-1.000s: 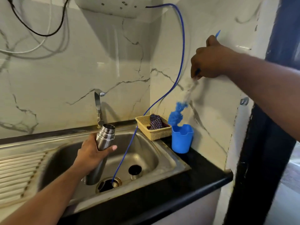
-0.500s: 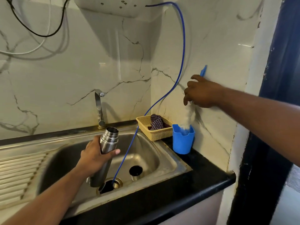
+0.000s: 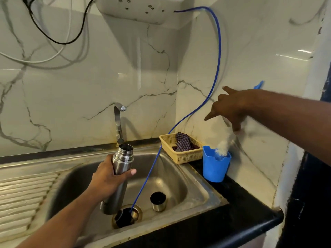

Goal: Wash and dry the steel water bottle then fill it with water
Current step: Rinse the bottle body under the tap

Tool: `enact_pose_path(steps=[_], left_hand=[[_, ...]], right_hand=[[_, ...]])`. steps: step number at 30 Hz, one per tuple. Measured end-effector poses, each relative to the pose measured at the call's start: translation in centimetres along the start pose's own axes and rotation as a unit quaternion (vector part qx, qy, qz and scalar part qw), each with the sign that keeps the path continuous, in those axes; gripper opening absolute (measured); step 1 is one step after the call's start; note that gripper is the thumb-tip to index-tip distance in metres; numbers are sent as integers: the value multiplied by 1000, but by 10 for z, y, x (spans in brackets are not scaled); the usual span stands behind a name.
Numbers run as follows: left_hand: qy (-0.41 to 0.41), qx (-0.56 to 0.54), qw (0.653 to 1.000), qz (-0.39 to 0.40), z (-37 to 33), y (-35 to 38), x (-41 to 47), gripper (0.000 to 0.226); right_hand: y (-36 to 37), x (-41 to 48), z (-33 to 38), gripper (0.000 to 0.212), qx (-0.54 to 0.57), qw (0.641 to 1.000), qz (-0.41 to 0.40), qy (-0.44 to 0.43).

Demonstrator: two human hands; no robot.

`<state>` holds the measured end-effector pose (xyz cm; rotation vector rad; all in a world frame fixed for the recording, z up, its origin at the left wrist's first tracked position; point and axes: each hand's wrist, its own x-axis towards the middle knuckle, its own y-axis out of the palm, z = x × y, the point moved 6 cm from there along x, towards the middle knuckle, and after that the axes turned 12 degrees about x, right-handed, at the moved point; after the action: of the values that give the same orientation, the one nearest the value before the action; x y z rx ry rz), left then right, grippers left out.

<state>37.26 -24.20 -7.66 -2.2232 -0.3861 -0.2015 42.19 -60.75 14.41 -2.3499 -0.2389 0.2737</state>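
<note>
a: while the left hand [image 3: 109, 179] wraps round the uncapped steel bottle [image 3: 121, 169], held tilted over the sink [image 3: 179, 176], which step is this?
b: scrubbing looks over, i'd judge. right of the sink, the right hand [image 3: 231, 108] hangs fingers spread above the brush [image 3: 223, 149] standing in the blue cup [image 3: 214, 167]; touching it or not, i can't tell
a: next?
b: probably a rinse under the tap [image 3: 118, 120] behind the sink, then drying
</note>
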Motion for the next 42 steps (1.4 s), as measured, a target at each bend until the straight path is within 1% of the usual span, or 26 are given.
enact_pose_path(steps=[3,6,8,9,10,11,13,15,16,18,19,20,21,23,25,26,28,30,32,34,35,37,38,39,40,42], left_hand=[[-9,-25,1000,-12,-2,-1,1,82],[-11,-60,998,-32,-7,-8,0,71],[-16,-86,995,-45,-7,-8,2,67],[-26,-97,993,-57,-2,-13,3,66],[-32,-105,992,-60,0,-16,4,67],[-37,-121,990,-57,-4,-15,5,69],[-51,-172,981,-70,-3,-16,6,71],[-66,-260,959,-89,-1,-21,9,59],[-84,-312,942,-90,4,-23,11,53],[-144,-398,903,-76,16,-21,15,56],[-168,-424,888,-66,22,-19,18,62],[-176,-432,883,-58,25,-19,20,65],[-177,-422,887,-54,27,-21,21,66],[-163,-346,921,-73,34,-28,23,63],[-136,-213,960,-119,43,-38,24,54],[-123,-152,970,-143,46,-42,26,47],[-110,-66,977,-173,50,-45,37,36],[-90,25,981,-173,48,-46,60,29],[-8,147,977,-152,32,-41,93,37],[62,265,955,-122,13,-34,126,54],[84,333,932,-114,6,-31,140,63],[130,467,868,-109,-9,-22,162,75],[151,515,838,-102,-13,-15,171,74],[165,547,815,-90,-14,-8,177,68],[173,569,800,-81,-14,-4,182,62],[181,587,784,-83,-14,2,191,51]], right_hand=[[-26,5,20,107,39,997,-57,-25],[-51,17,53,104,73,988,-118,-68],[-63,28,81,102,137,972,-157,-107],[-74,37,103,102,199,953,-185,-138],[-79,45,127,104,274,926,-196,-168],[-75,47,147,108,360,893,-186,-194],[-67,62,204,120,505,818,-138,-238],[-58,78,266,131,605,749,-68,-261],[-54,90,292,130,650,710,-52,-265],[-49,110,324,105,737,628,-52,-245],[-45,118,332,93,768,597,-50,-227],[-40,124,336,86,791,573,-40,-212],[-35,129,340,82,807,554,-19,-206],[-20,136,343,79,835,519,39,-181],[0,144,341,82,865,476,98,-129],[9,147,339,85,876,457,119,-101],[21,152,336,84,899,412,136,-60],[26,156,333,77,920,368,132,-35],[27,159,332,69,938,326,118,-17],[28,166,331,66,951,297,89,-3],[27,168,331,67,955,287,75,4],[27,174,333,65,963,265,51,13],[27,177,334,64,965,258,40,13],[26,178,335,62,966,255,33,10],[24,178,336,61,967,255,30,5],[22,179,337,62,966,259,24,-4]])
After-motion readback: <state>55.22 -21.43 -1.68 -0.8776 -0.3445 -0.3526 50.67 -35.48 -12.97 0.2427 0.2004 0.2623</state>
